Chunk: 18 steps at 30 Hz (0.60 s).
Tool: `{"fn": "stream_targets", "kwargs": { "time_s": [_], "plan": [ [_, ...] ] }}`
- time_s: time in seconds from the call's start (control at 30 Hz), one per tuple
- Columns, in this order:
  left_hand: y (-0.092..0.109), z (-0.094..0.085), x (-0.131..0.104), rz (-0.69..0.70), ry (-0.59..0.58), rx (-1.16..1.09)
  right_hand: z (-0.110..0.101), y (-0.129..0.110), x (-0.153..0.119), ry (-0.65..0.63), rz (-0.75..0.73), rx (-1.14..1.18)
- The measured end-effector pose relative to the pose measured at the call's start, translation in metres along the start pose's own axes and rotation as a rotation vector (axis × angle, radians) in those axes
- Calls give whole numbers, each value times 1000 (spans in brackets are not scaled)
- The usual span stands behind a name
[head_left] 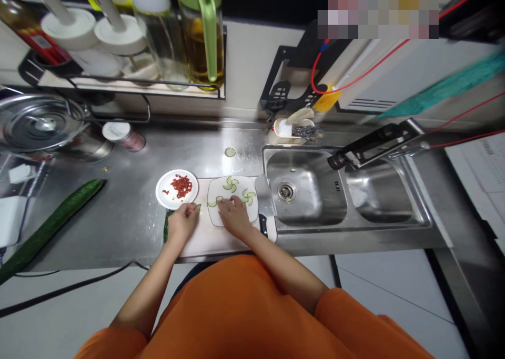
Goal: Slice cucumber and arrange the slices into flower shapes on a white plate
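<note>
From my station, I saw the left hand (182, 223) pinching a cucumber slice (198, 208) just left of the square plate (252, 217); the right hand (235, 218) was over that plate, nearer, its grip I couldn't tell.

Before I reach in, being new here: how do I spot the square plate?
Find the steel sink; left of it lies a cutting board. On that board sits the square plate, holding cucumber slices, unlike the round plate of red pieces.
</note>
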State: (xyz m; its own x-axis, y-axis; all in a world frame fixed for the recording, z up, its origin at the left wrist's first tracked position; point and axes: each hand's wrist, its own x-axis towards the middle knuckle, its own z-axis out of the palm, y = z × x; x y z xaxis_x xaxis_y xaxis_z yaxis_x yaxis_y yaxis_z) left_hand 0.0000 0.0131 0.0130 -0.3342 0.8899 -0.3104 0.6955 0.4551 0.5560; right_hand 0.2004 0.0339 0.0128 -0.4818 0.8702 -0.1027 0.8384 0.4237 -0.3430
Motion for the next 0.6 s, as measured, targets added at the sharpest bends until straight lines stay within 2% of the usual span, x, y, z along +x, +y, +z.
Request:
{"fn": "stream_targets", "kwargs": {
  "time_s": [0.17, 0.33, 0.5, 0.6],
  "plan": [
    [2, -6, 2, 17, -105, -272, -10, 3, -2, 36, 154, 269],
    [32, -1, -2, 23, -306, -560, -11, 4, 5, 92, 269, 642],
    [46, 5, -2, -65, -419, -734, -19, 5, 11, 49, 359, 830],
    [44, 7, -2, -211, -456, -811, -25, 6, 11, 57, 367, 899]
  ]
}}
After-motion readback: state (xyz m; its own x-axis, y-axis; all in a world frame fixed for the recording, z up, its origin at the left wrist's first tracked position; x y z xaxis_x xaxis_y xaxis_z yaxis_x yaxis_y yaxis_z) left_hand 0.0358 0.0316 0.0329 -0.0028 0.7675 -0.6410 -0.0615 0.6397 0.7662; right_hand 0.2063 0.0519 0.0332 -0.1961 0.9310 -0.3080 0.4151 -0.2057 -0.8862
